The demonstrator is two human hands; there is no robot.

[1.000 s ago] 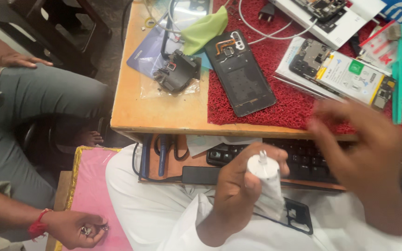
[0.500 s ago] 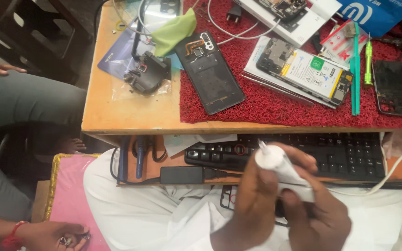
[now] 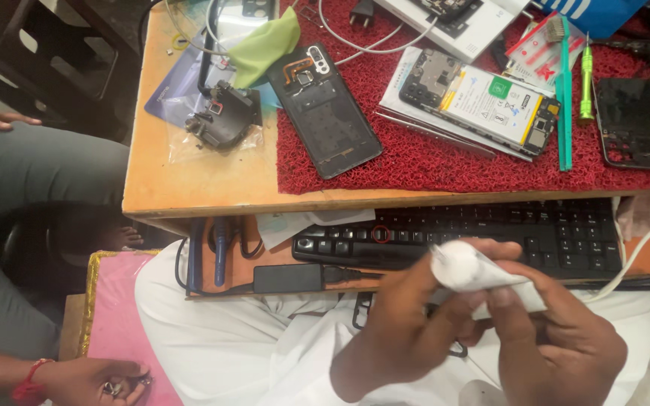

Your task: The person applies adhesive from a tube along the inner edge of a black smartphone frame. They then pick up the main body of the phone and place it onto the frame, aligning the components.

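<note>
Hands are working over the lap, below the black keyboard [image 3: 460,233]: left hand [image 3: 408,331] and right hand [image 3: 558,338] both gripping a white tube [image 3: 475,272], nozzle end tilting up-left. Opened phone with green-labelled white battery [image 3: 483,98] is lying on the red mat [image 3: 415,162] on the tabletop [image 3: 205,180].

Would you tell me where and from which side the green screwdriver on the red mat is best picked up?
Grip the green screwdriver by its thick handle, coming from above with fingers on its left and right sides. It lies flat, nearly upright in the picture, thin tip pointing away. The teal tool lies close on its left, so room there is tight.
</note>
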